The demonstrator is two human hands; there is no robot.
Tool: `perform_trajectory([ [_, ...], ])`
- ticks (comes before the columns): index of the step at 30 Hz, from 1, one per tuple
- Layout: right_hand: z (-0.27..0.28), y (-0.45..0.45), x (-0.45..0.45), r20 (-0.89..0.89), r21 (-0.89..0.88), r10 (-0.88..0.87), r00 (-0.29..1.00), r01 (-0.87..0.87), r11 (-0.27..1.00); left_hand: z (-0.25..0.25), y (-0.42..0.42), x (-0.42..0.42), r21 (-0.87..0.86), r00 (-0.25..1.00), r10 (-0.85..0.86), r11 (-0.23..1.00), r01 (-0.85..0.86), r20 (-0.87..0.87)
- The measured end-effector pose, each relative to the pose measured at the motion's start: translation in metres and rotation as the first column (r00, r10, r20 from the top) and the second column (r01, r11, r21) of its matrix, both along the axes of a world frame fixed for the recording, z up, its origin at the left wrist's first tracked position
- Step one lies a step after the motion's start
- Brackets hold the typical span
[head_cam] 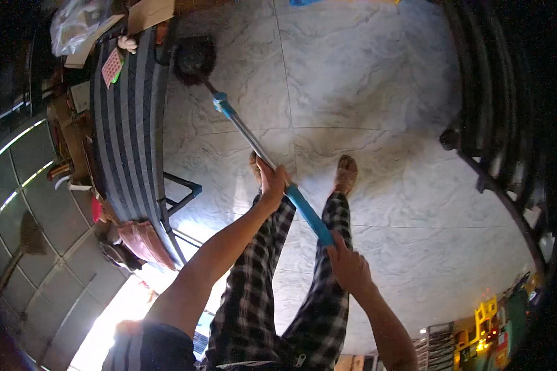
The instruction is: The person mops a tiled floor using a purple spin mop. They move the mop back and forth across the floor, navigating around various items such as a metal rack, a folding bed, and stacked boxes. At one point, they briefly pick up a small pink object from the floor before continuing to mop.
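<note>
A long-handled cleaning tool [255, 143] with a metal pole slants across the view from upper left to lower right. My left hand [271, 183] is closed around the pole just above its blue grip [308, 215]. Around the lower end of that grip my right hand [348, 264] is closed. At the far end is a round, dark, bristly head [195, 60], close beside the striped bed or bench; whether it touches the floor I cannot tell. A blue collar [222, 103] joins pole and head.
On the left stands a striped, cushioned bed or bench [127, 130] on a dark metal frame, bearing a pink cloth [146, 243] and cardboard [151, 15]. Dark curved furniture [496, 185] lines the right. My feet stand apart on marbled floor tiles [376, 92].
</note>
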State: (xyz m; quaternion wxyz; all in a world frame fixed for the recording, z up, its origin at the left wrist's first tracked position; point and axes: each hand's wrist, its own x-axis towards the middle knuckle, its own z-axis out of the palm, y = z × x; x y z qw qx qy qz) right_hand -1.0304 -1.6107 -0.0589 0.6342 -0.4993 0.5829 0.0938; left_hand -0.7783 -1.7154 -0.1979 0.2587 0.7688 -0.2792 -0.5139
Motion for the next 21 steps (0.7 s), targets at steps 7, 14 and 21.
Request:
perform_trajectory([
  [7,-0.147,-0.079,0.131,-0.003,-0.43,0.017,1.0,-0.017,0.903,-0.097,-0.101,0.156,-0.145,0.994,0.018,0.989,-0.002,0.109],
  [14,-0.255,-0.108,0.231,0.203,-0.471,-0.116,0.972,0.201,0.859,-0.146,-0.156,0.242,-0.116,0.966,0.224,0.971,-0.21,0.125],
  [21,-0.193,0.006,0.091,-0.064,-0.165,0.119,0.991,-0.128,0.978,-0.125,0.01,0.089,0.107,0.976,0.201,0.972,-0.21,0.088],
])
